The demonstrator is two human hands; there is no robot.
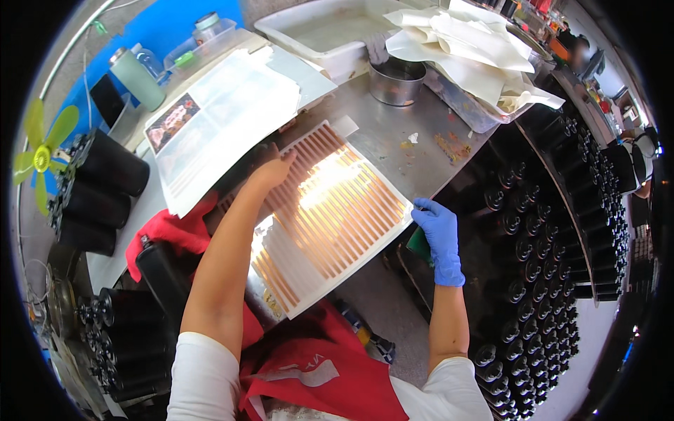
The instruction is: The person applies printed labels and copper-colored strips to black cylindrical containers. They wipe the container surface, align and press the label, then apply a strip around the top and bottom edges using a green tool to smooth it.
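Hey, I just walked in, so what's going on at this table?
A person is handling a striped sheet at the metal table. The gloved right hand grips its right-hand corner, while the bare left hand is at its upper left edge; how firmly that one holds is unclear. A stack of papers lies to the left, and a metal pot and a white basin stand beyond the sheet.

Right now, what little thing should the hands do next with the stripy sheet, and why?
Maybe tilt the striped sheet slightly: bright glare hides some of its stripes. The gloved right hand is at its right corner and the bare left hand at its upper left edge, so both seem well placed.
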